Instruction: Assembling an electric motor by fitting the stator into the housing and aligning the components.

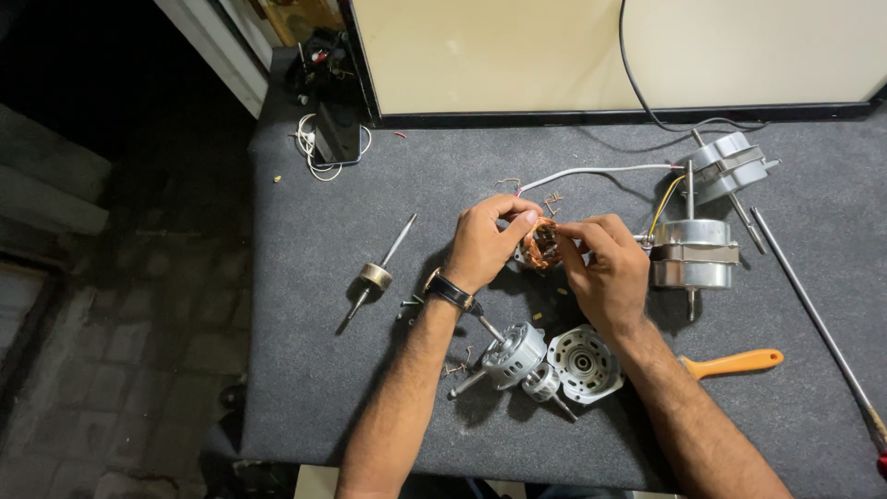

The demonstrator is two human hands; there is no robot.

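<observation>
Grey table point(323, 370); left hand point(482, 245), right hand point(605, 273) pinch copper stator point(540, 245).

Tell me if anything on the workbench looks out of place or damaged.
Nothing looks broken. Small bent wire scraps lie loose on the grey mat above the hands, more near the open motor housing. The left hand and right hand hold the copper-wound stator.

Both forearms are bare to the elbow, with no sleeves showing and no gloves on either hand. The left hand point(485, 245) has a dark-strapped wristwatch point(448, 290) with a metal case at its wrist; the right hand point(605, 273) wears nothing.
</observation>
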